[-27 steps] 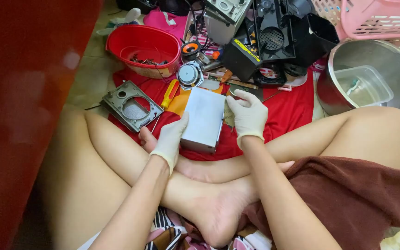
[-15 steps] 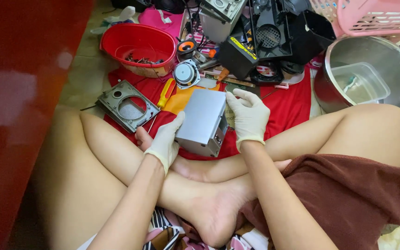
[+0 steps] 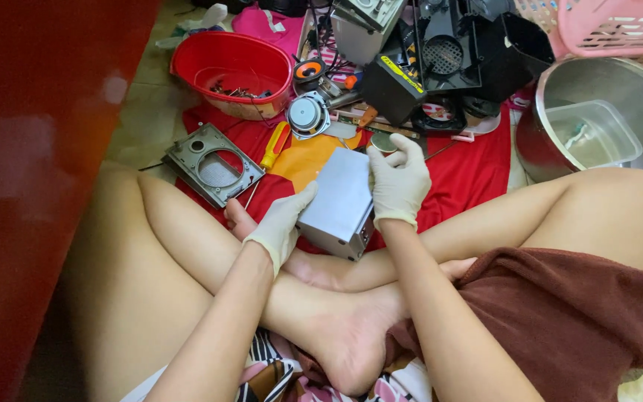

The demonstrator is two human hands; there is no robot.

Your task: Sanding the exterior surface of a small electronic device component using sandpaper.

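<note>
I sit cross-legged on the floor, and both my hands wear pale gloves. They hold a grey metal box (image 3: 340, 195) tilted over my crossed legs. My left hand (image 3: 283, 223) grips its left edge near the bottom corner. My right hand (image 3: 398, 181) clasps its right side, fingers over the top edge. The box's lower end, with small openings, faces me.
A red cloth (image 3: 470, 167) lies ahead with a grey metal plate with a round hole (image 3: 213, 164), a yellow-handled screwdriver (image 3: 275, 144), a round speaker (image 3: 307, 115) and black plastic housings (image 3: 440, 59). A red bowl (image 3: 232, 71) sits far left, a steel pot (image 3: 597, 119) holding a clear tub right, a pink basket (image 3: 619, 26) behind. A red wall (image 3: 31, 149) is on my left.
The box has been lifted and tilted up from lying flat on the cloth. Both hands kept their grip on its sides.
</note>
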